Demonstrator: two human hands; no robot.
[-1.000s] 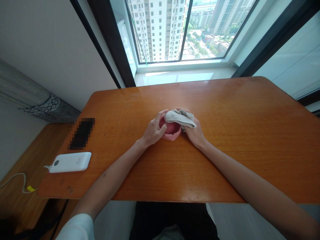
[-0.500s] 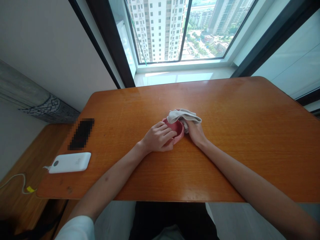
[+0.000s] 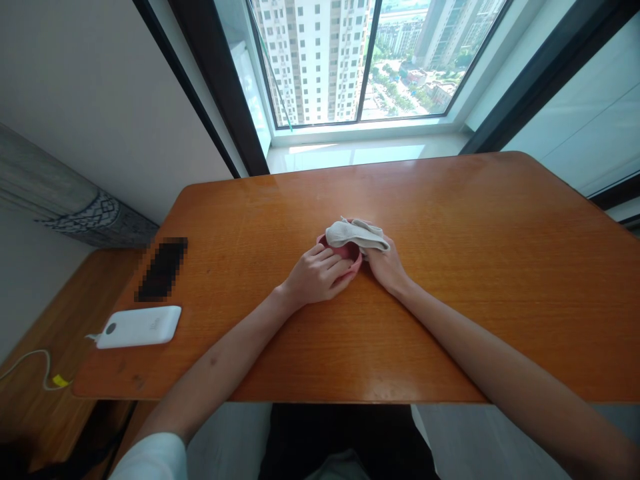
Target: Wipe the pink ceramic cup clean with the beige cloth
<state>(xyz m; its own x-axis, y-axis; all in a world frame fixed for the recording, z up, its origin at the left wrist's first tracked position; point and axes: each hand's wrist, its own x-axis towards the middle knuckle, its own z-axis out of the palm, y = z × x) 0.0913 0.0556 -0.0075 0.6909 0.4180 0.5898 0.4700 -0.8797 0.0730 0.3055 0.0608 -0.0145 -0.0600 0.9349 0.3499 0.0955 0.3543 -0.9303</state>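
Wood desk (image 3: pixel 475 200) against big window (image 3: pixel 365 67), high-rise apts (image 3: pixel 315 60) outside, white wall (image 3: pixel 100 100) on left, bright daylight.

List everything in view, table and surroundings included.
wooden table: one, orange-brown, below the window
dish: one, pink, mid-table between the hands
cloth: one, beige, over the dish
power bank: one, white, left end of table
pixelated object: one, dark, beyond the power bank
cable: one, white, left of the table
window: one, dark-framed, ahead, tower blocks outside
left hand: one, fingers over the dish
right hand: one, on the cloth
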